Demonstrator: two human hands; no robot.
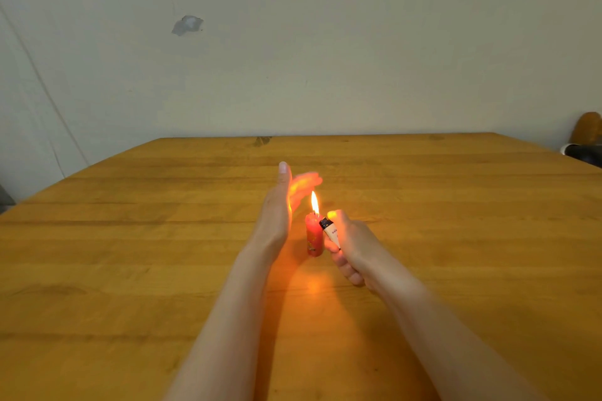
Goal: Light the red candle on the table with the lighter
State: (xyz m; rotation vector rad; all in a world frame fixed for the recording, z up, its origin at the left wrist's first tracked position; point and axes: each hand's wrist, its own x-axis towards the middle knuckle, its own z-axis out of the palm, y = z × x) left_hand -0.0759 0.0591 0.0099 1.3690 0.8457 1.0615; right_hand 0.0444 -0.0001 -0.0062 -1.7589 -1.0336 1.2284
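A short red candle [314, 237] stands upright near the middle of the wooden table [130, 238]. A tall flame [314, 202] burns at its top. My right hand [350, 242] is shut on a white lighter [331, 231], whose black head leans against the candle's top right edge. My left hand [281, 205] stands on its edge just left of the candle, fingers straight and curved around the flame, palm lit orange. It holds nothing and does not touch the candle.
A pale wall [325, 42] with a chipped patch [188, 25] rises behind the table's far edge. A dark object with something brown above it [586, 146] sits past the table's right corner.
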